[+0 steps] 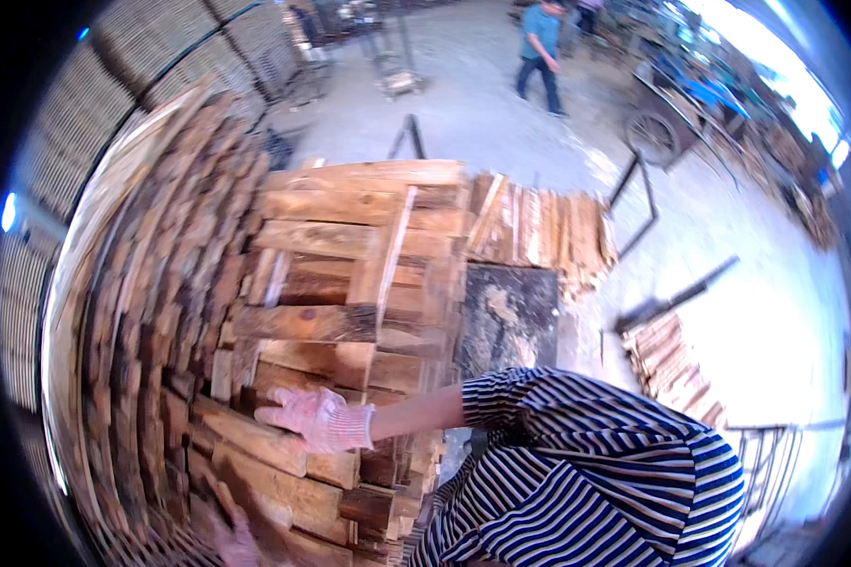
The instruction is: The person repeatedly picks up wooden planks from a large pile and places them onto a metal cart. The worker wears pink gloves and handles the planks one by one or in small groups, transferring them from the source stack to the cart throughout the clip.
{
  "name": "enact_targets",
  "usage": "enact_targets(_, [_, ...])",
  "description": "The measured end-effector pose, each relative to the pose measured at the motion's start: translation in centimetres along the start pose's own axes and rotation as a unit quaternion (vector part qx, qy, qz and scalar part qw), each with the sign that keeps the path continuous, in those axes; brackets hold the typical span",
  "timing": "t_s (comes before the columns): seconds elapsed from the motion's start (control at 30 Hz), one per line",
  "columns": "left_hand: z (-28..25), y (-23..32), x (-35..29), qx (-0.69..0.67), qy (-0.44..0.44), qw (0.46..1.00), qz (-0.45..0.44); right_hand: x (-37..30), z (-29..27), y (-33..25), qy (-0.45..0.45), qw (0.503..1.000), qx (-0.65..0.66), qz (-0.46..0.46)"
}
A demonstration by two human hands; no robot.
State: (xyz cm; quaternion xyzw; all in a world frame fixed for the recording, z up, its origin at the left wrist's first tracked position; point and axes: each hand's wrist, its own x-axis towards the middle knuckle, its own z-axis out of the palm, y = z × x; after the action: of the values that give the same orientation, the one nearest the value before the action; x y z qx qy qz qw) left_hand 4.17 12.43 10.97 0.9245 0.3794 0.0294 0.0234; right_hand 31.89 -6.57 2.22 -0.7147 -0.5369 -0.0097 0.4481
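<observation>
My right hand (323, 420), in a pale pink knit glove, reaches left across a pile of rough wooden boards (317, 323). Its fingers are spread, with nothing visible in them. Just below them lies a short light-brown board (251, 435); whether they touch it I cannot tell. My left hand (234, 541), also in a pinkish glove, is low at the left near the lower boards (279, 491). It is smeared by motion and partly cut off by the picture's edge, so its grip is unclear. A thin pale strip (395, 250) lies lengthwise on the pile.
Tall stacked boards (156, 312) rise along the left. Beyond the pile are more wood strips (544, 227) and a dark, stained flat surface (509, 317). Metal bars (676, 293) stand to the right near another wood bundle (671, 359). A person (541, 52) walks at the back near a wheeled cart (652, 137).
</observation>
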Motion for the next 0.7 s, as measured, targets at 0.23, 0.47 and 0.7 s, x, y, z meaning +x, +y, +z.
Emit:
enact_targets(0.23, [5.5,2.4,-1.0,-0.214,0.19,0.957,0.051,-14.0,-6.8,2.9,-0.133,0.971,0.197,0.001])
enact_targets(0.47, [7.0,26.1,1.0,-0.36,0.146,0.908,0.158,-18.5,-9.0,12.0,-0.259,0.935,0.241,0.011])
enact_targets(0.7, [11.8,51.7,6.5,-0.469,0.025,0.847,0.248,-20.5,-19.9,30.3,-0.362,0.918,0.143,0.08])
